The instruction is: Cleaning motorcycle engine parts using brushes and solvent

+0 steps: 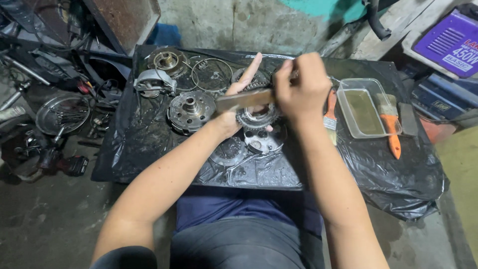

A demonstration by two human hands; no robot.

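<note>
Over the black-plastic-covered desk [149, 164], the left hand [238, 104] cups a round toothed grey metal gear [256, 117], fingers half open — the right hand [298, 89] is closed around a flat brownish metal bar [244, 99].

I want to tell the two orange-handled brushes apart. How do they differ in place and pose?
The near brush lies on the black plastic, left of the clear tray, partly hidden behind the right hand. The far brush rests across the tray's right edge, bristles at the rim, handle pointing toward the person. The far brush shows whole and looks wider; the near brush shows only in part. Both have orange handles and pale bristles.
</note>
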